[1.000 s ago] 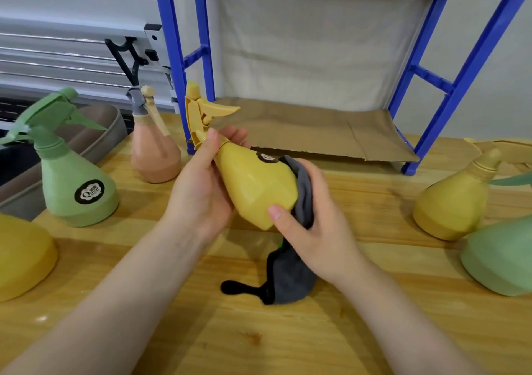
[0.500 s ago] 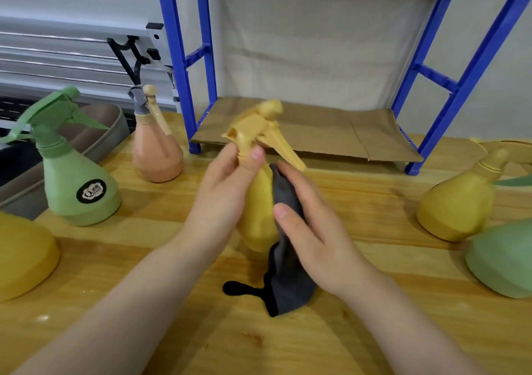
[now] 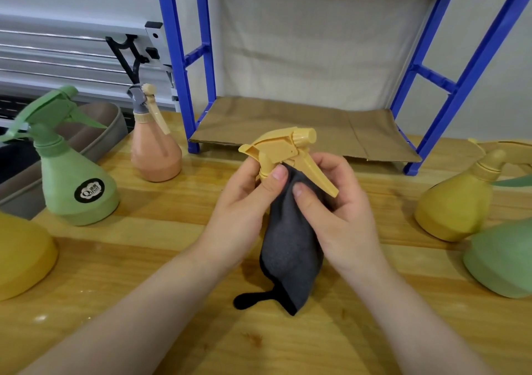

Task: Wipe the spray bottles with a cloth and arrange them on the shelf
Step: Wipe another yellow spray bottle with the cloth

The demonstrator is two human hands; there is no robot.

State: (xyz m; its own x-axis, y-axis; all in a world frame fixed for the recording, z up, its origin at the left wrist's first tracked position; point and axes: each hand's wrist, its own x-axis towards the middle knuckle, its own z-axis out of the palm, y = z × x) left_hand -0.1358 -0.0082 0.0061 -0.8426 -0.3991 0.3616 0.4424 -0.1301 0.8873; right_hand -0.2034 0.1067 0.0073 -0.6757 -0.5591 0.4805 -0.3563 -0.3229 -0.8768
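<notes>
Head view: while both hands meet over the middle of the wooden table [image 3: 359, 331], every item below shows in this single view.
Spray bottles: six counted — two yellow, two green, one peach, plus a yellow body cut off at the left edge.
Held bottle: the yellow spray bottle [image 3: 280, 147] stands upright at centre, trigger head on top, lever slanting down to the right; its body is hidden behind the cloth.
Cloths: one, the dark grey cloth [image 3: 290, 248], wrapped round the held bottle's body and hanging down to the tabletop.
Left hand: the left hand [image 3: 244, 202] grips the neck just under the trigger head, thumb pressed on the cloth's upper edge.
Right hand: the right hand [image 3: 339, 205] is curled round the cloth and the bottle beneath it — thumb on the cloth at the front, fingers behind, the lever passing between thumb and fingers.
Left of scene: the green bottle [image 3: 72, 179] stands near a grey tray [image 3: 95, 141]; the peach bottle [image 3: 155, 147] is farther back; the cut-off yellow body [image 3: 20, 256] is nearest.
Right of scene: another yellow bottle [image 3: 457, 199] stands beside a green body [image 3: 503, 256] that is cut off by the edge.
Shelf: one blue shelf [image 3: 184, 58] at the far side, its lowest level lined with brown paper [image 3: 302, 127].
</notes>
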